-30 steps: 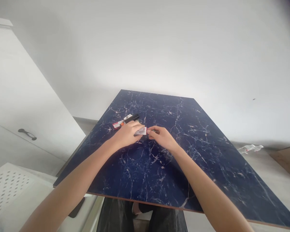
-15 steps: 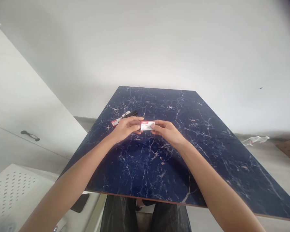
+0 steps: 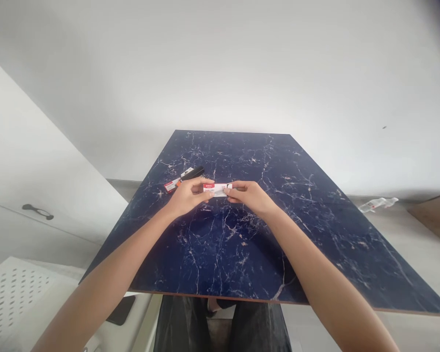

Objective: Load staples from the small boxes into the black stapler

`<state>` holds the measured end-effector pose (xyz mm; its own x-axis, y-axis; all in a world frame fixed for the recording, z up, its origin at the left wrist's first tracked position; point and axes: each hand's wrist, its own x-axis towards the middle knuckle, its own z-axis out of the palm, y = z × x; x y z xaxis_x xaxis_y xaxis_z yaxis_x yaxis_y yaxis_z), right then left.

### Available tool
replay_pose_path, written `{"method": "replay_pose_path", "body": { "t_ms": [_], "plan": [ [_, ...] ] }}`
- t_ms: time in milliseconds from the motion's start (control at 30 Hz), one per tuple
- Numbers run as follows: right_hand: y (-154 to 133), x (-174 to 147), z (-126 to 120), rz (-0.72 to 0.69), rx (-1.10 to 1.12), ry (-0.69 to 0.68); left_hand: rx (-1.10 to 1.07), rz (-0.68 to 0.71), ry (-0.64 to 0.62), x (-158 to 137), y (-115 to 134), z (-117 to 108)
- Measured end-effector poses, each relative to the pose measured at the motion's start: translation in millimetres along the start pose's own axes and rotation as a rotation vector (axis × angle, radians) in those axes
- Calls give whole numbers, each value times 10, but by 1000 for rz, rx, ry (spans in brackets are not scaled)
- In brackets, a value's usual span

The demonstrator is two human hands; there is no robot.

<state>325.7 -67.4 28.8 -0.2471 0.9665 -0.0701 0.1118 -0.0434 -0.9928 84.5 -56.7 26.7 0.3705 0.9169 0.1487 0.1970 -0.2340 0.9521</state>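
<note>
Near me, dark trousers [image 3: 220,327] showed under the table [image 3: 315,234] edge. Farther out, my left hand [image 3: 185,195] and right hand [image 3: 249,195] each pinched one end of a small red-and-white box [image 3: 217,188] just above the tabletop. Beyond, to the left, lay a black stapler [image 3: 193,173] beside another box [image 3: 171,185].

Left hand [image 3: 185,197]: bare, no glove, ring or watch seen. Left forearm [image 3: 106,278]: uncovered along all of its visible length, no sleeve, no band at the wrist. Right hand [image 3: 250,196]: bare, likewise without ring or glove. Right forearm [image 3: 315,283]: uncovered, no sleeve, no wristwear. Trousers [image 3: 220,327]: dark grey to black fabric with a faint mottled pattern, showed below the near table edge, over both legs.
</note>
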Motion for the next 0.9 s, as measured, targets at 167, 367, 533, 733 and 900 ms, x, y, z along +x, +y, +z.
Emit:
{"method": "replay_pose_path", "body": {
  "t_ms": [167, 367, 533, 733, 900],
  "plan": [
    [4, 44, -46, 69, 212, 67, -107, -61, 74, 44, -26, -31],
    [-36, 65, -103, 83, 354, 298, -99, -91, 175, 56, -77, 36],
    [-44, 36, -83, -165, 45, 386, -57, -92, 184, 17, -106, 138],
    [-118, -113, 137, -393, -300, 496, -135, -52, 227, -43, -71, 266],
    [-143, -141, 150, -347, -369, 570, -219, -45, 248, -68, -46, 304]
  ]
}}
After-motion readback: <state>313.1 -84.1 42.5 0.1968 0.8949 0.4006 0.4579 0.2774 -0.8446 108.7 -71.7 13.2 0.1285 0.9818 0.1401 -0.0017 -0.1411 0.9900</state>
